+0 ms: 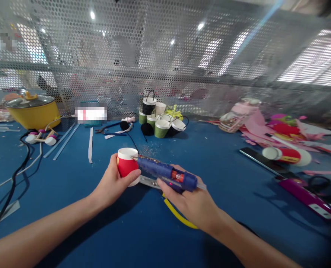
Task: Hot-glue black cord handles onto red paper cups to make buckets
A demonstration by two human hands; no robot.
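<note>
My left hand (113,182) is wrapped round a small red paper cup (125,165) with a white rim, held upright above the table. In my right hand (193,201) is a blue hot glue gun (159,167), its nozzle pointing left. The metal tip meets the cup's upper right side, near the rim; whether it touches, I cannot tell. A clear glue stick (201,185) sticks out of the gun's back end. Beneath the gun lies a pair of scissors or pliers with yellow handles (179,216), partly hidden by my right hand.
Small green, black and white cups (161,128) stand grouped at the back. A yellow pot (34,111) with a glass lid is at the left, near cables (14,175). Paper strips (90,145) and blue-handled pliers (112,128) lie between. Pink material (254,126) and a phone (261,160) are at the right.
</note>
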